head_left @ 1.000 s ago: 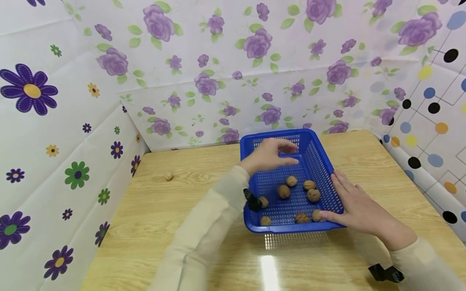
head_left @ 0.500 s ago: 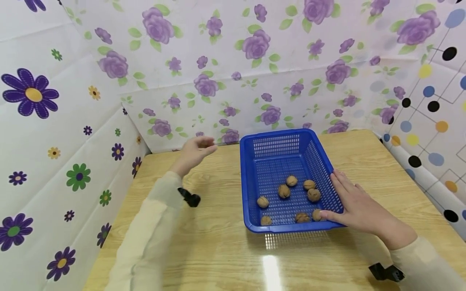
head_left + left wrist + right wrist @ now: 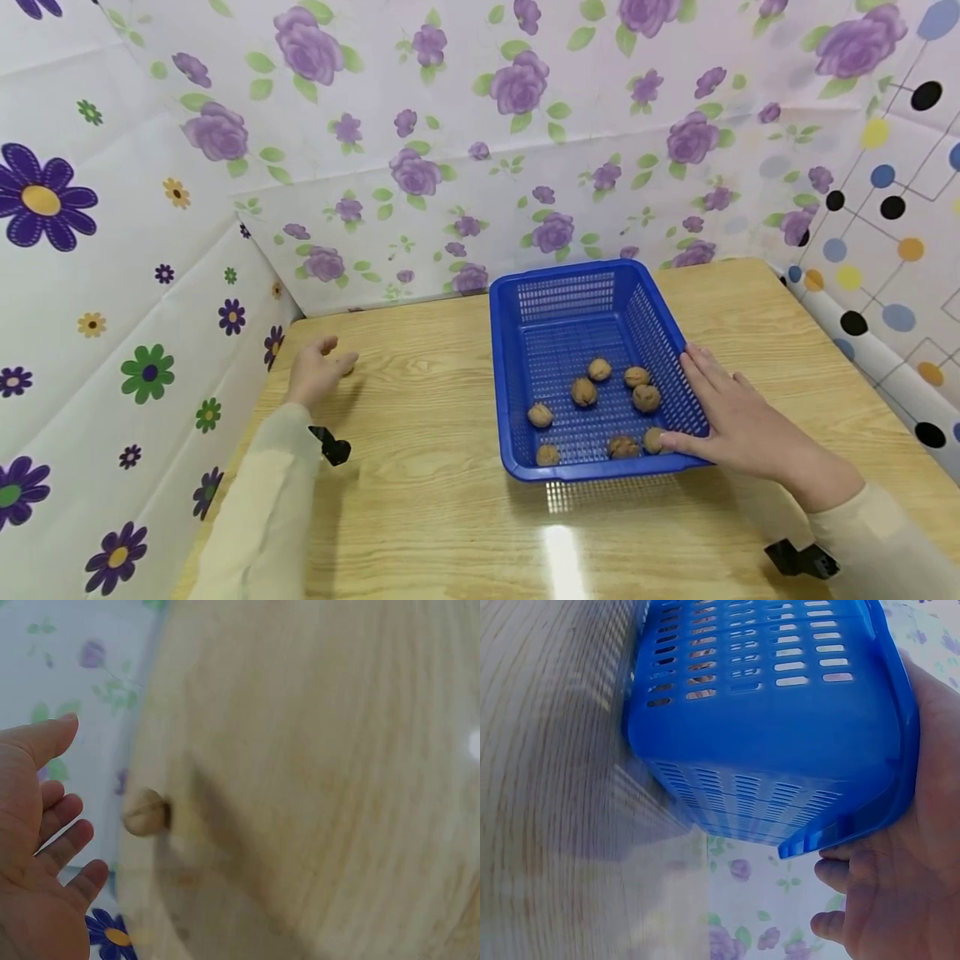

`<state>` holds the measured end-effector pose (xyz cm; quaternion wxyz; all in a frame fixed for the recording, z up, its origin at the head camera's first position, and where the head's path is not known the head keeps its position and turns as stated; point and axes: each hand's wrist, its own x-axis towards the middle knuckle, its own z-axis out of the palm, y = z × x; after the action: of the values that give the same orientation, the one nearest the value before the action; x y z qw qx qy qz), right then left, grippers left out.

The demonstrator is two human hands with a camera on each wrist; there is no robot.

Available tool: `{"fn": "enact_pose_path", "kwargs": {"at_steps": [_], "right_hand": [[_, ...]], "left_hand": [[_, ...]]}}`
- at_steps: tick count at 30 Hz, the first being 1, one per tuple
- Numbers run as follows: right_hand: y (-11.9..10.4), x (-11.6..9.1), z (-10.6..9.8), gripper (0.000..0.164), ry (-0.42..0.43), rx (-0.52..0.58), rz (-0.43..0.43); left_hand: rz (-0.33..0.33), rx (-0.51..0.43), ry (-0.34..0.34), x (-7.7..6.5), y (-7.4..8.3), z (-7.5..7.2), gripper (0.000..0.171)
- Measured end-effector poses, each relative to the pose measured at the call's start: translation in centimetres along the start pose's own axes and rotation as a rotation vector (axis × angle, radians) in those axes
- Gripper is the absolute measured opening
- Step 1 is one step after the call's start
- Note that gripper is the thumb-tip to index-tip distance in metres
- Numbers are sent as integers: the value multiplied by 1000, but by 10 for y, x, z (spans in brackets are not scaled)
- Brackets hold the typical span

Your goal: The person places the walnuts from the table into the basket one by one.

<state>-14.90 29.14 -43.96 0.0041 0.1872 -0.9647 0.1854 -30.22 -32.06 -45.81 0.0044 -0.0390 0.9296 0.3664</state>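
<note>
My left hand [image 3: 318, 372] hovers over the table's far left part, fingers loosely bent and holding nothing. Just beyond its thumb lies a lone walnut [image 3: 146, 813], mostly hidden by that hand in the head view. In the left wrist view the walnut is apart from the fingers [image 3: 69, 838]. A blue plastic basket [image 3: 592, 473] stands right of centre, with several walnuts [image 3: 584, 392] spread over its floor. My right hand [image 3: 738, 421] rests on the basket's near right corner, fingers fairly straight along the right rim, thumb over the near rim beside a walnut.
The wooden table [image 3: 420, 442] extends between the left hand and the basket. Flower-patterned sheets [image 3: 420, 225] hang behind and to the left, and a dotted sheet [image 3: 892, 275] on the right. Dark wrist cameras [image 3: 330, 446] sit on both wrists.
My left hand has moved from above the basket leftward across the table to the lone walnut. The right hand has stayed on the basket's corner, and the basket has not moved on the table.
</note>
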Motion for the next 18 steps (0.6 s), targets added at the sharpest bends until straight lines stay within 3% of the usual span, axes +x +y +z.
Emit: {"fn": "enact_pose_path", "kwargs": {"at_steps": [7, 18], "right_hand": [[1, -1, 2, 109, 8, -5, 0], [1, -1, 1, 109, 6, -11, 14]], "left_hand": [[28, 143, 14, 6, -34, 12, 80], [40, 173, 30, 5, -42, 24, 71]]}}
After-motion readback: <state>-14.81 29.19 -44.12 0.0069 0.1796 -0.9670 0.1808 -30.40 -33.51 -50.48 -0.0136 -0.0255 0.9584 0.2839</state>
